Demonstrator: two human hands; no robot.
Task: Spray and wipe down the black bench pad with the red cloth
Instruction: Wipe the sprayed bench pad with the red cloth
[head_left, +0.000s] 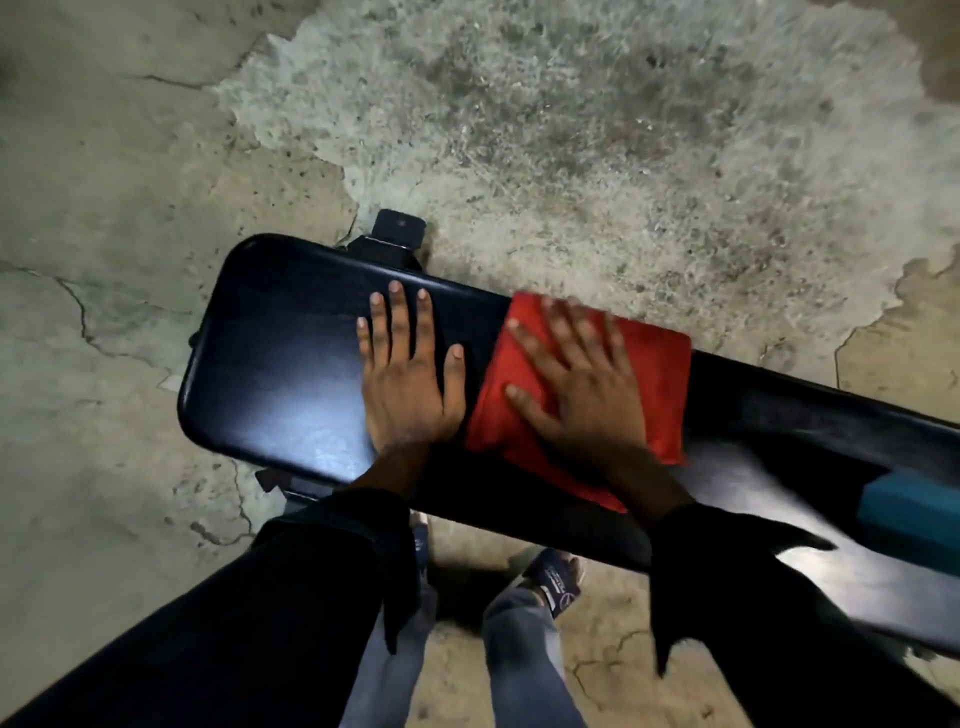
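Two dark sleeves (291, 597), left hand (408, 379) fingers spread flat on one black bench pad (280, 364), right hand (576, 384) splayed on one red cloth (660, 364)

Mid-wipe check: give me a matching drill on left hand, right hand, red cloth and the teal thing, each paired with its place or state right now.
Things:
1. left hand
2. right hand
3. red cloth
4. teal object

Places or states:
A. spread flat across the black bench pad, under a palm
B. pressed flat on bare pad, fingers spread
C. at the frame's right edge, on the pad, partly cut off
D. pressed on top of the cloth, blurred

Pairs: 1-B, 2-D, 3-A, 4-C
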